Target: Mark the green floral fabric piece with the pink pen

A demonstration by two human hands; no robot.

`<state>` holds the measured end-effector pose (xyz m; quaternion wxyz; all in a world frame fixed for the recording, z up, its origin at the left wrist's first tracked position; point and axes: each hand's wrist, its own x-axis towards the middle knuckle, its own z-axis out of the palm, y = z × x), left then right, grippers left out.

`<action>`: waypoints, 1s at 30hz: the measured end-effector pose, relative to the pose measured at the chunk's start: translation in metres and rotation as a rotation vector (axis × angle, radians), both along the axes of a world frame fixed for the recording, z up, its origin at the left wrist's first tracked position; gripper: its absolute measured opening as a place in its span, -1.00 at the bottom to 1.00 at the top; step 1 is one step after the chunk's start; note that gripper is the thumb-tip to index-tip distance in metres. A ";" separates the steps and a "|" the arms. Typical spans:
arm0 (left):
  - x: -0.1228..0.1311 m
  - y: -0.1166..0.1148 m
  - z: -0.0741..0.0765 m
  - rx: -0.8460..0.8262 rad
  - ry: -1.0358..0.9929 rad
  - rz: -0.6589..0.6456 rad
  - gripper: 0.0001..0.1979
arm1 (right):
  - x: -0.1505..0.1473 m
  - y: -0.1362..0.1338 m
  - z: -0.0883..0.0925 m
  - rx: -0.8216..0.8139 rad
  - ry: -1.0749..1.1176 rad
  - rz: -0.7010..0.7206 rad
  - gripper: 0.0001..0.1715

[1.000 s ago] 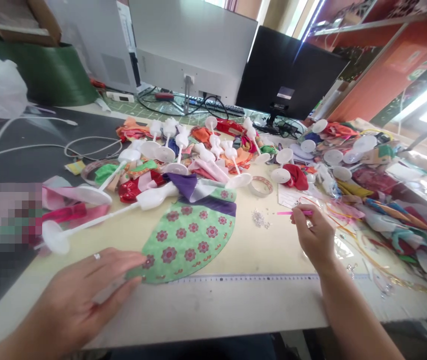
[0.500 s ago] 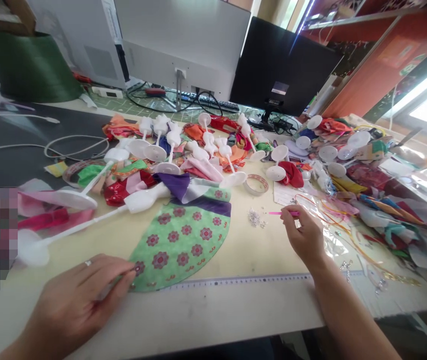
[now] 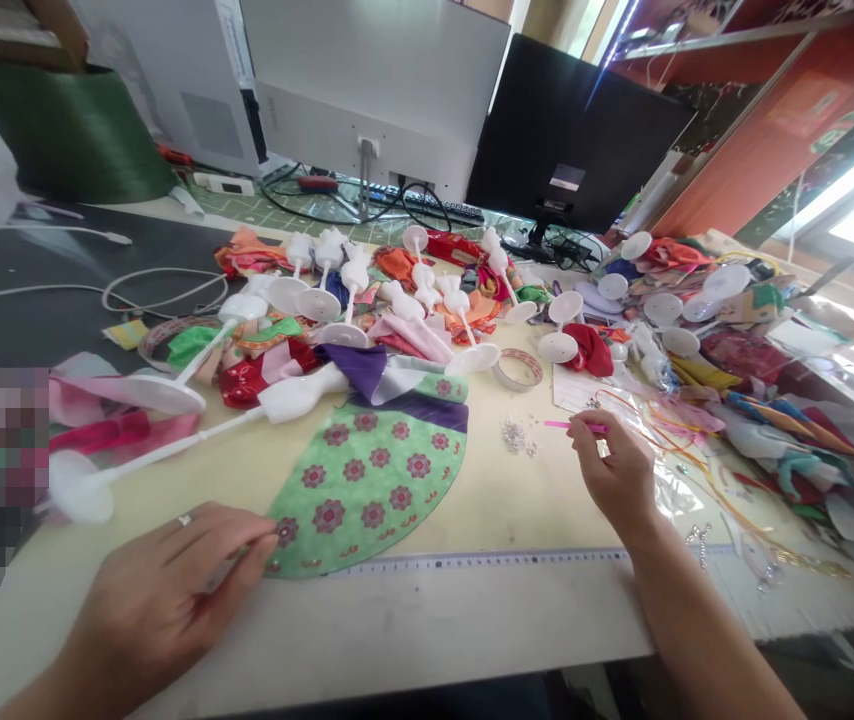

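Note:
My left hand [image 3: 164, 590] pinches the near left edge of a green skirt cloth [image 3: 367, 490] printed with reddish flowers. The cloth lies fanned out on the table, joined to a purple piece around a white mannequin form [image 3: 299, 392] that lies on its side. My right hand [image 3: 616, 465] is closed on a thin pink stick [image 3: 558, 424], whose tip points left. Just left of that tip sits a small heap of clear rhinestones [image 3: 515, 436]. What lies between the left fingertips, besides the cloth edge, is too small to make out.
A ruler strip [image 3: 487, 562] runs along the table's near side. Behind the cloth lie a tape roll [image 3: 518, 369] and several dressed white forms [image 3: 356, 275]. More fabric bundles [image 3: 809, 430] and plastic bags fill the right. Monitors [image 3: 577, 140] stand at the back.
The whole view has shifted slightly, so everything appears a little further right. Both hands keep their holds, with no clear movement over the table.

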<state>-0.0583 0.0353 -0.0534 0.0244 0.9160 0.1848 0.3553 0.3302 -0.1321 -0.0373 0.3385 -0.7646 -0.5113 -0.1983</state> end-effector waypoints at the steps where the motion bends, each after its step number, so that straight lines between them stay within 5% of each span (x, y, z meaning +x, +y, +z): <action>1: 0.000 -0.001 0.000 -0.012 -0.011 0.003 -0.95 | 0.000 0.000 0.000 0.006 0.003 -0.002 -0.88; 30: 0.002 -0.004 0.001 -0.048 0.002 -0.013 -0.97 | 0.002 0.001 -0.004 -0.022 -0.029 -0.012 -0.84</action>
